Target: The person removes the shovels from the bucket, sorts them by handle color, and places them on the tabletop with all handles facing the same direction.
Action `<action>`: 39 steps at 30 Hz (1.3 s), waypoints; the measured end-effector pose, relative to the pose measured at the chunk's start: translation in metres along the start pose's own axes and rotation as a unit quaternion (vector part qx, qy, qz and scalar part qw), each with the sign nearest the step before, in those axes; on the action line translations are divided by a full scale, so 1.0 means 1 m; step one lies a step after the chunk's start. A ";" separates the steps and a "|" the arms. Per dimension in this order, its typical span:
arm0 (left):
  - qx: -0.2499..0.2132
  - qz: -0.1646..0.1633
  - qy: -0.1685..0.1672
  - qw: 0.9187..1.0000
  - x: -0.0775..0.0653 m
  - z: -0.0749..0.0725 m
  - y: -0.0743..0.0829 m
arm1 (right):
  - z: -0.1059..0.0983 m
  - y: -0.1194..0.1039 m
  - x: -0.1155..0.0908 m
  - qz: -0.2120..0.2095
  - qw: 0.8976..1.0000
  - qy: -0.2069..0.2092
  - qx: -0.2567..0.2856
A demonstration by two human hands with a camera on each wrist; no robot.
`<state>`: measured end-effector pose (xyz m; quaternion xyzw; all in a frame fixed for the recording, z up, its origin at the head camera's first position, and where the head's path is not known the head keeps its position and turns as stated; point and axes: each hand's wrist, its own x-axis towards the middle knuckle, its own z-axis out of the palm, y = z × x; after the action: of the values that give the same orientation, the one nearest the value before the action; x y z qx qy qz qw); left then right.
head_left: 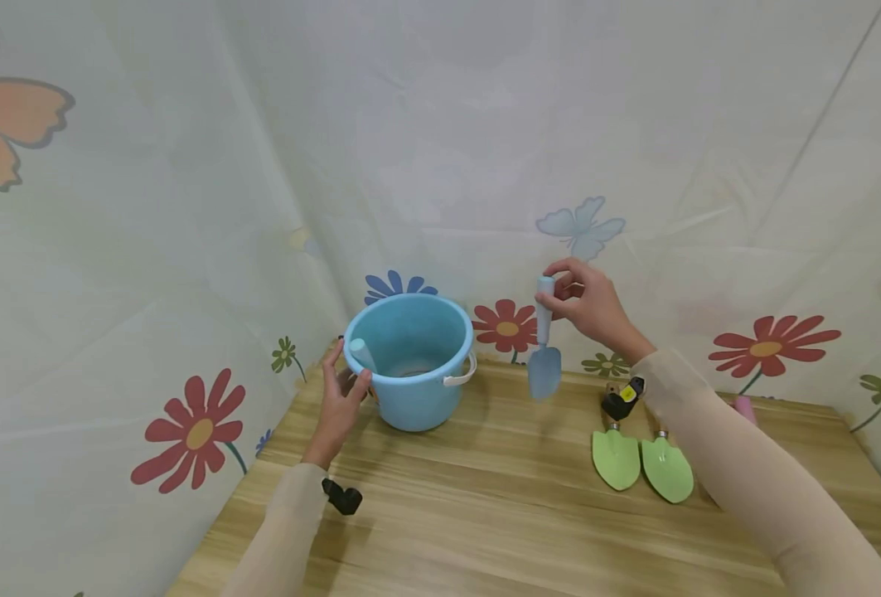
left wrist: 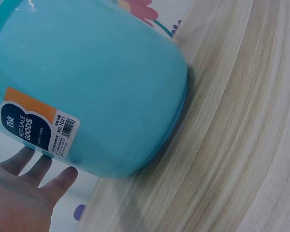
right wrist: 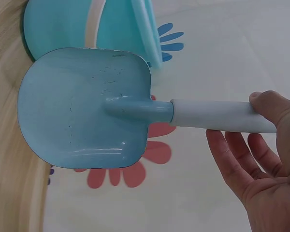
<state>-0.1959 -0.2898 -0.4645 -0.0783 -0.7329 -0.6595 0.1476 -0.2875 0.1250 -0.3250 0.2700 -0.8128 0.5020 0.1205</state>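
A light-blue hand shovel [head_left: 544, 373] with a pale handle hangs blade down above the table, to the right of the bucket. My right hand [head_left: 589, 303] pinches the upper end of its handle between thumb and fingers; the right wrist view shows the flat blue blade [right wrist: 82, 111] close up. The blue bucket [head_left: 418, 406] stands upright at the back left. At its left side, my left hand [head_left: 339, 406] touches the wall near the rim with spread fingers. Inside the bucket, a light-blue handle [head_left: 362, 355] leans against the rim; its lower end is hidden.
Two green hand shovels [head_left: 616, 460] lie side by side on the wooden table [head_left: 455, 514], right of centre. A pink handle [head_left: 744, 408] shows partly behind my right forearm. A flower-printed sheet [head_left: 440, 149] rises behind and left of the table.
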 end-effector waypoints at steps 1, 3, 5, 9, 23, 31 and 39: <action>0.000 0.000 -0.001 1.000 -0.002 0.001 0.004 | 0.001 0.005 -0.002 0.005 1.000 0.003 -0.004; 0.000 0.002 0.000 1.000 -0.004 0.002 0.007 | 0.002 0.012 -0.007 0.018 1.000 0.008 -0.004; -0.002 0.001 0.000 1.000 -0.004 0.002 0.007 | 0.004 0.019 -0.012 0.030 0.999 0.013 -0.003; -0.002 -0.001 -0.002 1.000 -0.002 0.000 -0.001 | 0.007 0.038 -0.023 0.058 0.998 0.020 0.001; 0.004 0.007 0.011 1.000 0.004 -0.003 -0.025 | 0.009 0.079 -0.053 0.144 0.989 0.013 0.025; 0.003 0.009 0.010 1.000 0.005 -0.004 -0.025 | 0.017 0.092 -0.061 0.174 0.984 0.001 0.039; 0.011 0.007 0.013 1.000 0.004 -0.002 -0.024 | 0.021 0.102 -0.065 0.194 0.980 -0.007 0.036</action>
<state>-0.2066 -0.2950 -0.4853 -0.0733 -0.7378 -0.6511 0.1624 -0.2893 0.1630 -0.4418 0.1144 -0.8320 0.5428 0.0056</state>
